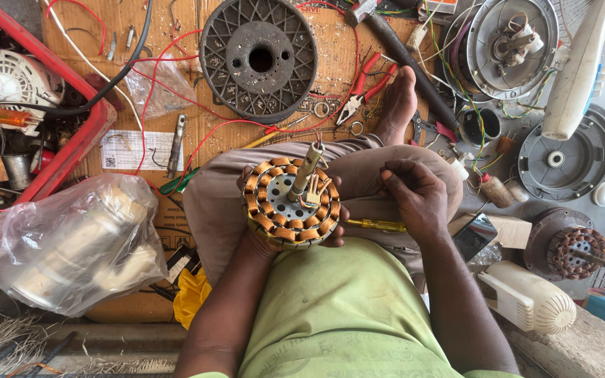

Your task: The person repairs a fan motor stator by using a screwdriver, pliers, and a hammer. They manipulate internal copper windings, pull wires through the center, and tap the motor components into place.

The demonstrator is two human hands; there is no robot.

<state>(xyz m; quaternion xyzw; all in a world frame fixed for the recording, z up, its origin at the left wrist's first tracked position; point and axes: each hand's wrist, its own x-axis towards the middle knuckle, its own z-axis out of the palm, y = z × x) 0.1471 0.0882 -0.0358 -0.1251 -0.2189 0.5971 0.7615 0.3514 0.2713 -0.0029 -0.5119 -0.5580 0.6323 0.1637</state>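
Copper-wound and ring-shaped, one round motor stator (290,203) with a pale steel shaft is cradled at the centre of the frame, over the lap, by the left hand (264,234), whose fingers are curled beneath its rim. Its coils are seen as orange-brown bundles set around a grey perforated hub, with thin leads at the middle. One yellow-handled screwdriver (376,225) is gripped in the closed right hand (414,199), just right of the stator. One pair of red-handled pliers (363,91) is lying at upper centre, beside one dark round slotted metal housing (259,57).
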